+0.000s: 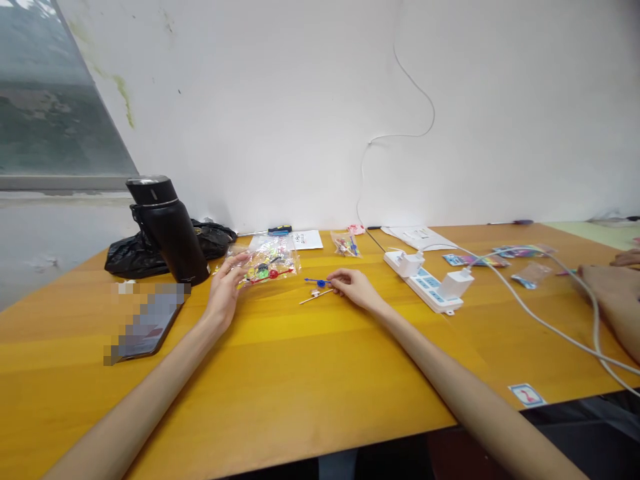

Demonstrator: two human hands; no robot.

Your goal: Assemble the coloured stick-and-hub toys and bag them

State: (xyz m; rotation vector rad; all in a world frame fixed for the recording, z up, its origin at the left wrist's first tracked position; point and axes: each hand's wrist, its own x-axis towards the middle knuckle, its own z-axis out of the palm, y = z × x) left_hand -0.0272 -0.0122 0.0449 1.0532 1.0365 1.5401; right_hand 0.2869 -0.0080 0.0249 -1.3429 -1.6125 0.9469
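Observation:
My left hand [226, 287] rests on the orange table [300, 373] with its fingers around the near edge of a clear plastic bag of small coloured parts [265, 265]. My right hand [353, 287] pinches at a small blue pin-like piece [316, 282] lying on the table. A thin white stick with a small white piece [315, 296] lies just below it, close to the fingertips.
A black flask [167, 230] stands before a black bag [135, 257] at the left, with a phone [147, 323] nearer me. A second small bag of parts [346, 244], papers, a white power strip [425, 280] with chargers and cables lie right. Another person's arm [613, 300] rests far right.

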